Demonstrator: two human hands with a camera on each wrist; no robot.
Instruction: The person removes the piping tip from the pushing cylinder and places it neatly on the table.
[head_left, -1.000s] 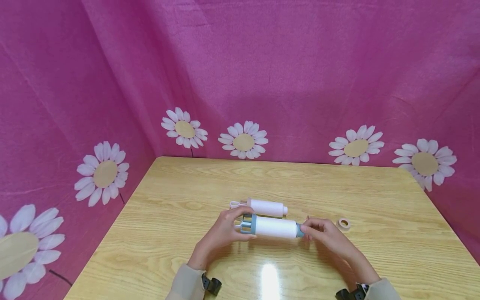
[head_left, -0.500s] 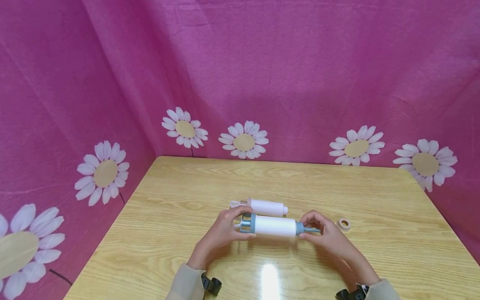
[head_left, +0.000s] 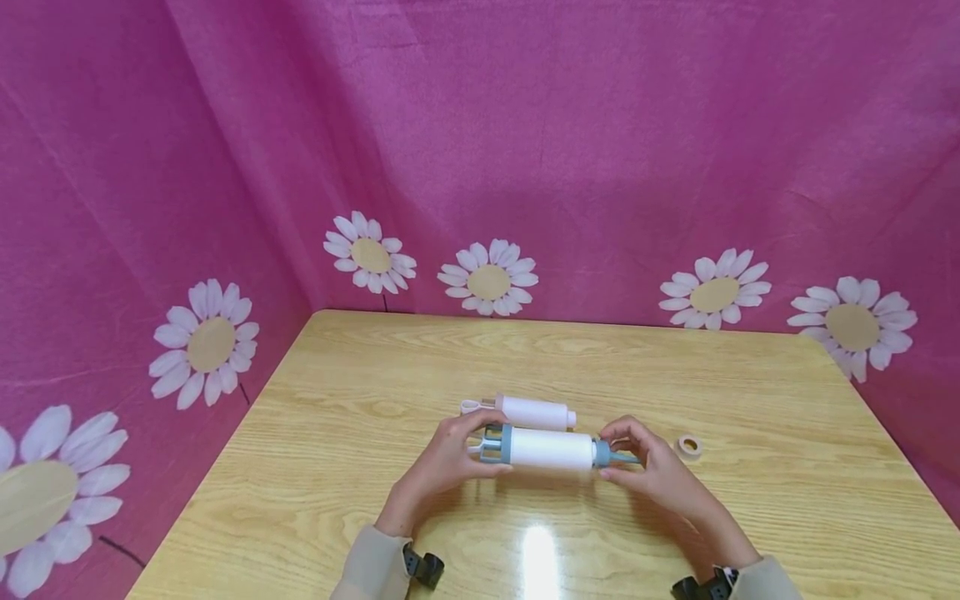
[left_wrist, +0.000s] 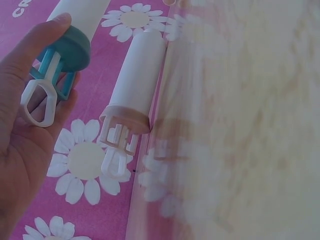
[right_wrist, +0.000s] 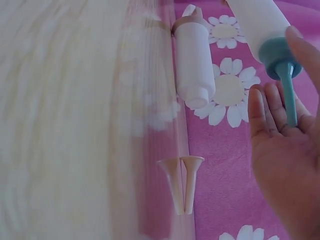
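Tube (head_left: 551,449) between our hands, head view: our left hand (head_left: 447,454) pinches one end, our right hand (head_left: 651,463) its cap (head_left: 602,454); a second tube (head_left: 534,413) lies just beyond. Left wrist: our thumb (left_wrist: 54,27) touches its collar (left_wrist: 76,49). Right wrist: a loose spout (right_wrist: 191,175) near our hand; contents hidden.

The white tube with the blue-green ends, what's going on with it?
A person holds the white tube sideways in both hands, above the wooden table. The left hand grips the blue-green collar at the handle end. The right hand pinches the blue-green cap at the other end. A second white tube lies just beyond, and a small beige piece is near the right hand.
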